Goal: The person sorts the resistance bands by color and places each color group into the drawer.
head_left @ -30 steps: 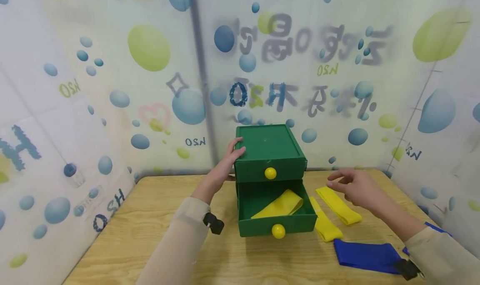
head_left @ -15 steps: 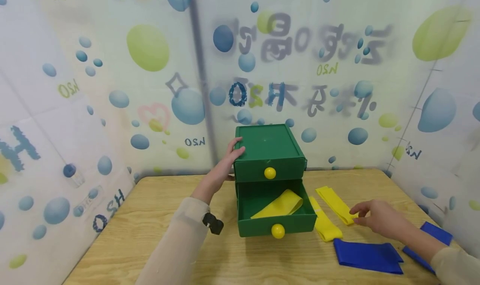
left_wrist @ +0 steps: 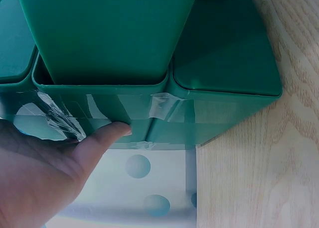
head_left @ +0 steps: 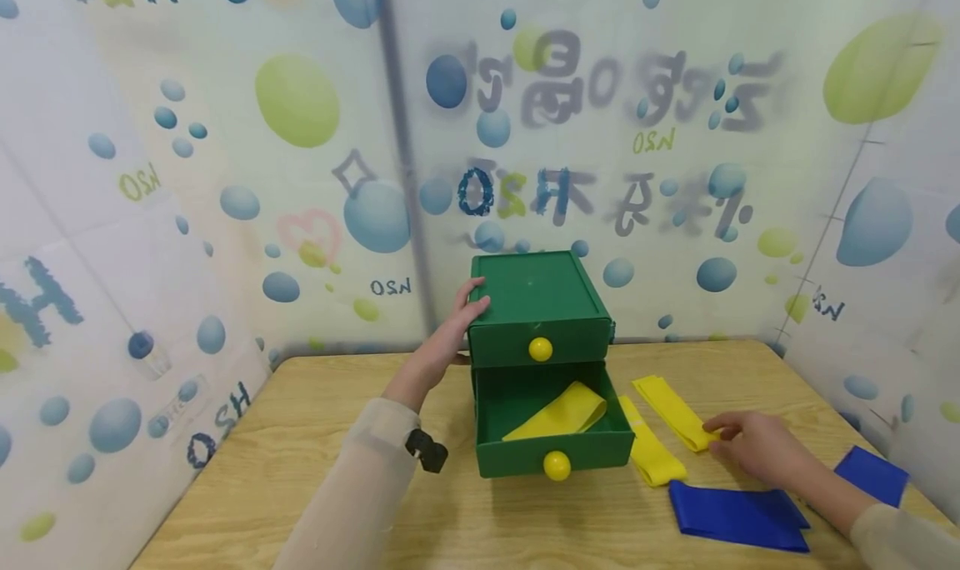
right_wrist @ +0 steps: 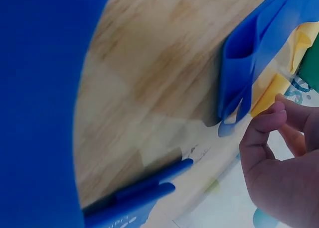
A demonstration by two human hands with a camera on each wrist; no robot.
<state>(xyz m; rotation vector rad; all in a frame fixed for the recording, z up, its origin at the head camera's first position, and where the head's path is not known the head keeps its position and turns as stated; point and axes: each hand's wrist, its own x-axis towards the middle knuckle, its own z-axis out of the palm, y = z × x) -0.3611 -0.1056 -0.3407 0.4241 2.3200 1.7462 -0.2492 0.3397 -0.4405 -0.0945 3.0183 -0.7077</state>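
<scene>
My left hand (head_left: 438,341) steadies a green drawer box (head_left: 536,287), fingertips over its top left edge. In the left wrist view, one finger (left_wrist: 107,138) lies along the taped green side. The lower drawer (head_left: 517,460), with a yellow knob, is pulled out and holds a folded yellow exercise band (head_left: 562,410); the upper drawer is pushed in. To the right, my right hand (head_left: 772,452) pinches the near end of another yellow exercise band (head_left: 671,409) with thumb and forefinger. In the right wrist view the fingertips of my right hand (right_wrist: 279,153) meet at its yellow end.
A third yellow band (head_left: 654,457) lies between the drawer and the pinched one. In front of it is a folded blue band (head_left: 738,516), with a second blue band (head_left: 873,475) beside my right forearm. A printed curtain (head_left: 300,178) stands behind the wooden table (head_left: 315,462).
My right hand has come down and right from above the table to the near end of the far yellow band. My left hand has stayed on the box.
</scene>
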